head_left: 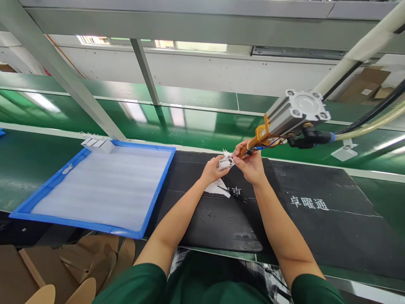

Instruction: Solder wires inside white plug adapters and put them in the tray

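Observation:
My left hand (pixel 212 169) is closed around a small white plastic charger housing (pixel 225 163), open at the end facing me, with metal parts inside. My right hand (pixel 251 166) meets it from the right, its fingers wrapped about the orange nose of a pneumatic tool (pixel 291 116). The tool has a silver air cylinder and hangs from above at a slant. Its tip is right at the housing; my fingers partly hide the contact. Just below my hands, dark tweezers (pixel 232 194) lie across a scrap of white paper (pixel 217 187) on the black mat (pixel 221 223).
At left is a blue tray (pixel 158 181) lined with white foam, with several white housings (pixel 98 144) at its far corner. Another white housing (pixel 344 152) is on the green surface at right. Hoses (pixel 376 126) run from the tool. Brown cardboard pieces (pixel 79 261) fill the lower left.

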Demonstrator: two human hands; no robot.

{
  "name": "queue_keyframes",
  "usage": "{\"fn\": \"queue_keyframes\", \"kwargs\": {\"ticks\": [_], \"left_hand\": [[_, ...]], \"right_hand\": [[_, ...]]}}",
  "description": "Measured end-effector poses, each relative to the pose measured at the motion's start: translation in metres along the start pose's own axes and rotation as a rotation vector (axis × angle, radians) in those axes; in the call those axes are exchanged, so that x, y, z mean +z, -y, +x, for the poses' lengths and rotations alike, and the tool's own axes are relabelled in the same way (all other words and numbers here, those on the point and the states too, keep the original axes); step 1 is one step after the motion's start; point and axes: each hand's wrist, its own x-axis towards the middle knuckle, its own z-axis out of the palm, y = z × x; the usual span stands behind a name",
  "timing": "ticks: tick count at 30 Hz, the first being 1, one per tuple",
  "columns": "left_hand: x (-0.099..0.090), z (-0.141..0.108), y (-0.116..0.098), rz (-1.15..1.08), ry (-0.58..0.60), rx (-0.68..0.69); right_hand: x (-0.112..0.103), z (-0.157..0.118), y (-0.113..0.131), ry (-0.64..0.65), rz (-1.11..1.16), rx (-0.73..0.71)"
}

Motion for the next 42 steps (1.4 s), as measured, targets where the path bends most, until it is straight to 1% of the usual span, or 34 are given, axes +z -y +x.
{"fn": "queue_keyframes", "kwargs": {"ticks": [7,12,17,22,29,32,35,37,42], "left_hand": [[-0.002,-0.002,-0.005,0.050,-0.004,-0.024],[-0.002,-0.003,-0.007,0.034,0.019,0.001],[0.000,-0.002,-0.006,0.050,0.006,0.006],[-0.001,-0.003,-0.006,0.021,-0.003,0.003],[0.000,-0.002,-0.008,0.032,0.010,-0.045],[0.004,-0.001,-0.008,-0.101,0.029,-0.066],[0.012,-0.002,-0.007,-0.305,0.035,-0.040],[0.018,-0.003,-0.007,-0.400,0.039,-0.016],[0.029,-0.005,-0.007,-0.499,0.053,0.052]], "right_hand": [[-0.004,0.003,-0.004,-0.028,-0.011,-0.025],[-0.005,0.004,-0.004,-0.039,-0.027,-0.010],[-0.004,0.004,-0.003,-0.037,-0.029,-0.008],[-0.001,0.006,-0.001,-0.070,-0.020,-0.035],[-0.005,0.002,0.001,0.004,-0.001,-0.009],[-0.003,0.000,0.002,0.021,0.027,-0.006],[0.002,-0.001,0.005,0.046,0.077,-0.011],[0.005,-0.003,0.007,0.053,0.093,-0.013],[0.011,-0.005,0.009,0.040,0.120,-0.020]]}}
